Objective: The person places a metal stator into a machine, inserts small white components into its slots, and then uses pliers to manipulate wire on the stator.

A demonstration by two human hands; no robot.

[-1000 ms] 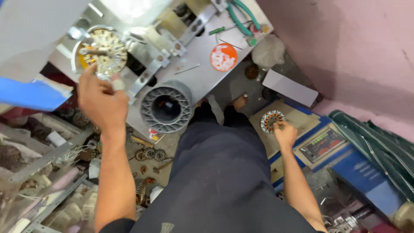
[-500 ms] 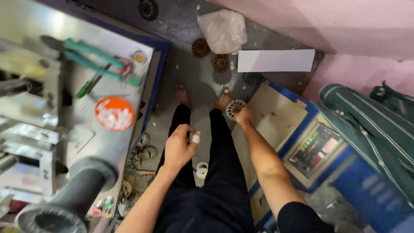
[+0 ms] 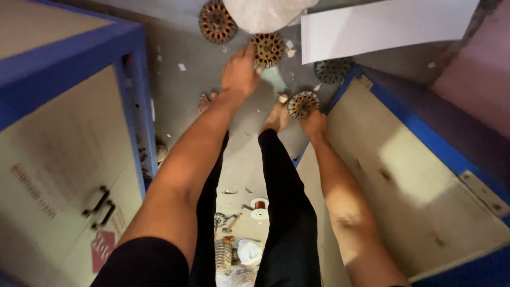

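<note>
Wound stator (image 3: 268,49) beside plastic bag (image 3: 265,13), white sheet (image 3: 382,26).

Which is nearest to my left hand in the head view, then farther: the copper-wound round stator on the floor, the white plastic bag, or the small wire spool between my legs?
1. Copper-wound round stator, at the left hand's fingertips.
2. White plastic bag, just above.
3. Small wire spool, far below between the legs.

Your head-worn camera, the only view, looks almost straight down your own body to the grey concrete floor (image 3: 180,95), forward direction at the frame's top. Your forearms and black-trousered legs fill the centre from close range, while the blue-edged cream metal cabinets (image 3: 64,159) flank both sides, cropped by the frame edges.
</note>
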